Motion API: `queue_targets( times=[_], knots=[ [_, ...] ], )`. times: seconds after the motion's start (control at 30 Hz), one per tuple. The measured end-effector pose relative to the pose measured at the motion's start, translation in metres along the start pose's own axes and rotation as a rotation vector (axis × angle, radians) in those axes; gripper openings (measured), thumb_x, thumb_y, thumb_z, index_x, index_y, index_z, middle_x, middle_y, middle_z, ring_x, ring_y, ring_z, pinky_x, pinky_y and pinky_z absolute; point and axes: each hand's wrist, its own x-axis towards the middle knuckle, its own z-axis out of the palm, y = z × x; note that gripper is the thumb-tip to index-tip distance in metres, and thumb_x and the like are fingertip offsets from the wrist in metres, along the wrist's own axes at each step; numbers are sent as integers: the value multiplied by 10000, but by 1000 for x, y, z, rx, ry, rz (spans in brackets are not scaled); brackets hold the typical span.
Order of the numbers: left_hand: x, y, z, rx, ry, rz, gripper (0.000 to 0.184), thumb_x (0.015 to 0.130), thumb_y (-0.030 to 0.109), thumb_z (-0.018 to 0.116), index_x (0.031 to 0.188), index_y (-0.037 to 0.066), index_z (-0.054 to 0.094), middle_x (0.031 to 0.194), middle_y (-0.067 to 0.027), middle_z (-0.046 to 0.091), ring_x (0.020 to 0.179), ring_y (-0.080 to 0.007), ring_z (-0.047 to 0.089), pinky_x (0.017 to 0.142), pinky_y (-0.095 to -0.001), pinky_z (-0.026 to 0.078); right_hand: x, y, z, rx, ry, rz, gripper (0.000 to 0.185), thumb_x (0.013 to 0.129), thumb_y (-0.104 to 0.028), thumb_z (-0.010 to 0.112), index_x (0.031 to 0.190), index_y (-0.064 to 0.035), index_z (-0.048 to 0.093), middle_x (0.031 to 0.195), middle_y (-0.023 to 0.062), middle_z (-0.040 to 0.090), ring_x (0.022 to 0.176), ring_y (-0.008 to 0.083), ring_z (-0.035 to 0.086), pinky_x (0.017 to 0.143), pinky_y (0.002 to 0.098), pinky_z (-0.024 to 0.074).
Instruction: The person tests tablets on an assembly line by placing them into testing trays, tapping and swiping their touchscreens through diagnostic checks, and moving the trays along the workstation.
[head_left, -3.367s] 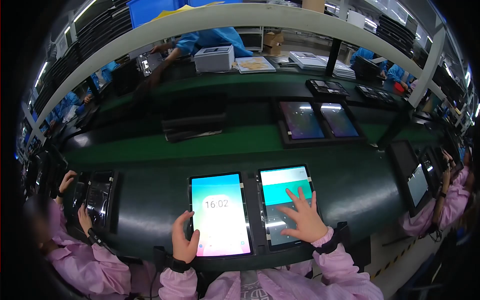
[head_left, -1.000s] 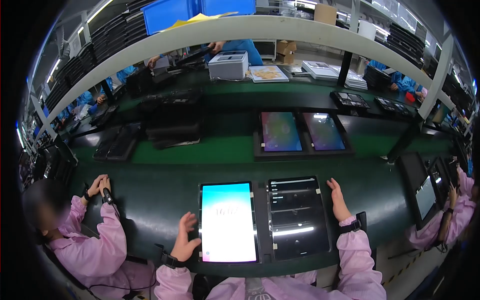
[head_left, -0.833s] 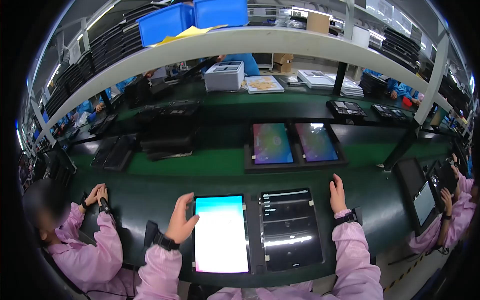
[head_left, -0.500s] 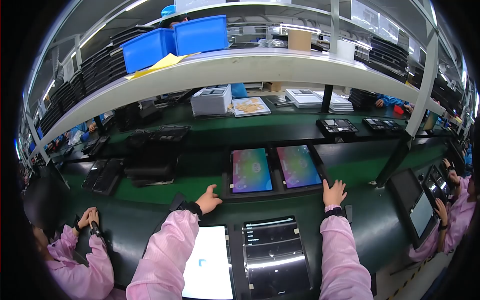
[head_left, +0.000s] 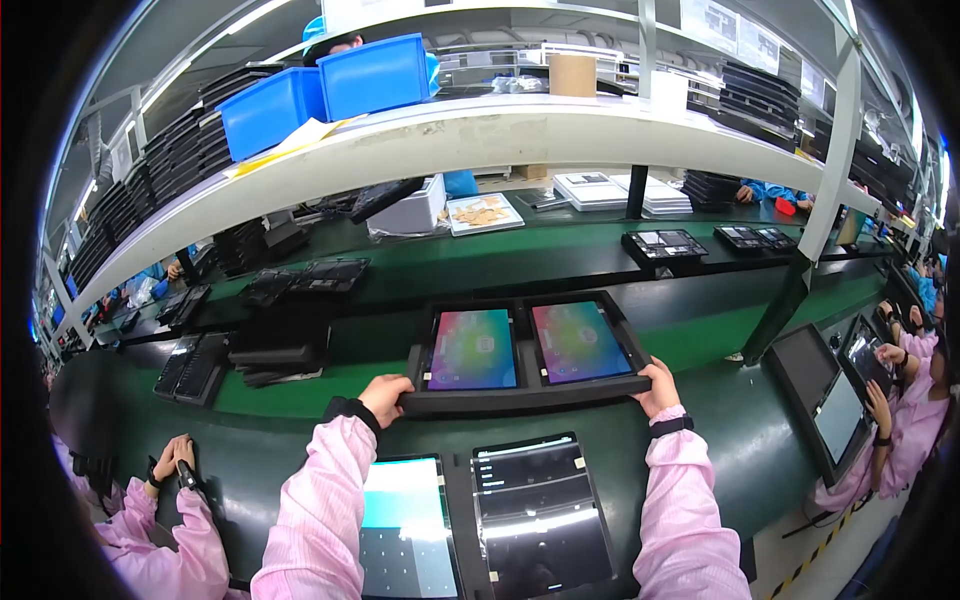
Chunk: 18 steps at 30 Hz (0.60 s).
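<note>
Two-tablet black tray (head_left: 530, 399), grasp complete: fingers of the left hand (head_left: 384, 398) and right hand (head_left: 658, 388) grip opposite ends; both tablets (head_left: 473, 348) (head_left: 578, 342) are seated; clearance from the worktop (head_left: 720, 450) cannot be determined.

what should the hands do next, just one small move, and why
Probably ease the black tray up a little, level, before drawing it closer. The left hand and right hand grip its near corners, it carries two colorful tablets, and the bright tablet and dark tablet lie on the near side.
</note>
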Motion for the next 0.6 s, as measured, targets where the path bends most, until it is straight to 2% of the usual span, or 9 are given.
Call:
queue_targets(
  times=[0.03,0.07,0.13,0.2,0.27,0.33,0.4,0.5,0.6],
  knots=[
    [-12,8,2,-61,-11,23,297,826,53,580,1106,-42,579,844,-83,586,729,-181,563,598,-317,461,2,-1,-13,30,-194,43,497,780,-9,499,1276,0,519,1025,112,595,912,240,604,845,417,532],
    [-28,15,2,-121,-18,49,236,827,39,566,1048,-39,597,825,-75,587,729,-172,565,616,-309,463,0,2,-26,29,-199,48,497,780,-9,499,1276,0,519,1025,112,595,912,240,604,845,417,532],
    [-84,30,9,-127,-65,128,469,823,20,563,1275,-95,508,948,-80,631,803,-140,598,703,-284,489,-27,7,-29,74,-331,-50,615,776,13,488,1388,14,437,1143,134,588,975,240,608,851,422,534],
    [-136,26,-12,194,-45,117,666,812,-4,568,1433,-104,349,1041,-98,648,865,-137,618,764,-273,496,-72,10,-35,35,-333,-122,672,752,49,471,1421,9,421,1229,131,579,1049,231,595,936,362,491],
    [-175,-10,-34,-8,-184,268,780,785,-48,582,1488,-94,247,1188,-126,618,1003,-151,611,853,-269,488,-129,5,-39,-67,-344,-131,771,696,70,469,1458,1,377,1311,117,547,1134,212,562,972,324,459],
    [-237,-23,-39,-14,-126,259,820,762,-105,583,1500,-80,225,1364,-146,517,1178,-177,552,952,-277,459,-176,10,-47,-144,-389,-191,823,648,8,520,1456,44,369,1383,143,514,1268,244,507,1082,319,375],
    [-290,-40,-51,6,-61,251,859,748,-137,585,1511,-71,196,1473,-157,404,1316,-206,450,1021,-297,418,-216,15,-53,-199,-394,-223,877,624,-55,589,1461,56,351,1403,154,496,1290,252,491,1104,328,353],
    [-343,-59,-56,-10,-24,210,891,745,-162,580,1525,-58,163,1488,-172,381,1354,-232,410,1073,-325,370,-255,27,-63,-254,-371,-153,951,633,-104,721,1479,48,315,1416,139,478,1291,244,485,1103,336,350],
    [-370,-80,-62,26,-23,173,897,745,-175,575,1527,-56,152,1477,-166,386,1331,-214,425,1099,-313,337,-272,35,-69,-240,-431,-93,955,631,-110,735,1477,48,321,1413,137,481,1286,241,488,1092,328,358]
  ],
)
